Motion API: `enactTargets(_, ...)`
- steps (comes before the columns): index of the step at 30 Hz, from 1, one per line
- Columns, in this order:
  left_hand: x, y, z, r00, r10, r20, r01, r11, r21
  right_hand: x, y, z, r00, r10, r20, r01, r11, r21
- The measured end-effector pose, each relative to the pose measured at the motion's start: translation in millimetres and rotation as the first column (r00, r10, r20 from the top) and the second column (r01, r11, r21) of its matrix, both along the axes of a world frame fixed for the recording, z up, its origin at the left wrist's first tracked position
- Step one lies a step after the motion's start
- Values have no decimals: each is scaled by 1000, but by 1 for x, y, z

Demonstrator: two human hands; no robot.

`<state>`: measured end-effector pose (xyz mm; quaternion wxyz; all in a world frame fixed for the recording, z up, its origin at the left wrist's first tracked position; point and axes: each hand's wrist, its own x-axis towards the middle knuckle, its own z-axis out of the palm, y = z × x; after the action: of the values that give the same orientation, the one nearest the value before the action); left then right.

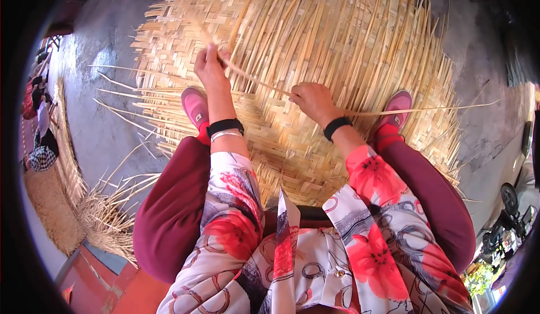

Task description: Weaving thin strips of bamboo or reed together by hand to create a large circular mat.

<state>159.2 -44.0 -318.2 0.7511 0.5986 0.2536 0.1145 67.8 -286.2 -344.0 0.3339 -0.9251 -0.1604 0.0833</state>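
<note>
A long, thin bamboo-like strip (259,81) stretches between my two hands, above a large woven mat (304,125). My left hand (212,66) pinches the strip farther out and to the left; beyond its fingers the strip's end is blurred. My right hand (316,101), nearer to me, grips the strip between thumb and curled fingers. From there the strip's tail runs off to the right, past my right shoe. Many loose strips lie lengthwise over the far part of the mat, and unwoven ends stick out along its left and right edges.
My pink shoes (195,106) rest on the mat on either side. Grey floor (112,139) surrounds it. Another woven mat (53,201) and a heap of loose strips (115,218) lie at the left. Other people (42,117) are at the far left. A dark motorbike (509,215) stands at the right.
</note>
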Motion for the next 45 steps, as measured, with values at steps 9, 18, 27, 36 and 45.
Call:
enactTargets(9,0,-115,-59,556,-633,-539,704,14,710,-22,-15,-3,597,-723,-347,799,501,332)
enactTargets(18,-17,-136,-76,605,-382,-698,747,-32,664,-24,-5,16,748,-616,-248,662,669,338)
enactTargets(27,-15,-157,-57,482,-508,-714,829,-1,560,-27,-21,-1,704,-652,-280,708,618,342)
enactTargets(36,-28,-145,-47,548,-494,-675,810,113,575,-16,-14,-1,624,-656,-426,779,563,275)
enactTargets(45,-55,-109,-45,519,-710,-476,851,378,365,-12,-19,-56,953,-284,-102,297,942,156)
